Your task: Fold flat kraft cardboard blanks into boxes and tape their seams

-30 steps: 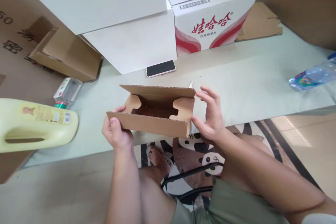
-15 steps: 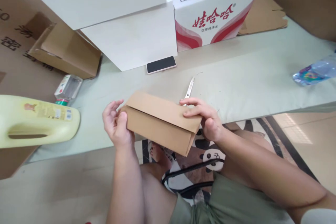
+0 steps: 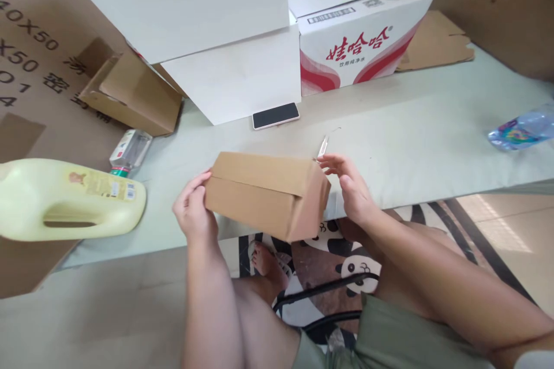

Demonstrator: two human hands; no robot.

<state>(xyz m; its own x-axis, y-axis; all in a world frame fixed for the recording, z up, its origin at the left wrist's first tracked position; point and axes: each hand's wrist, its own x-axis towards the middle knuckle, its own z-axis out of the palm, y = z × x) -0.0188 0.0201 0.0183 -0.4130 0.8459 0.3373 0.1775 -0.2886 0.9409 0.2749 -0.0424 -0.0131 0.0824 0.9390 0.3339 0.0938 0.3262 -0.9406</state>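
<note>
A small brown cardboard box (image 3: 255, 199) is held in the air over the front edge of the table. My left hand (image 3: 194, 204) grips its left end, thumb in front; some of the fingers are hidden behind the box. At the right end, an end flap (image 3: 305, 210) sticks outward at a slant. My right hand (image 3: 350, 187) is beside that end with its fingers apart and nothing in it; whether a fingertip brushes the box I cannot tell. Just beyond these fingers, a slim silver tool (image 3: 322, 146) with a thin curved tip lies on the table.
A phone (image 3: 276, 116) lies before stacked white boxes (image 3: 255, 75). To the left are a yellow jug (image 3: 130, 216), a small clear bottle (image 3: 134, 149) and an open carton (image 3: 142, 98). A plastic bottle (image 3: 521, 128) lies on its side at the right of the cloth-covered table (image 3: 411, 127).
My right hand has let go of the box's right end and moved a little right. The box has turned, bringing its right end and slanted flap into view. The camera view has shifted slightly.
</note>
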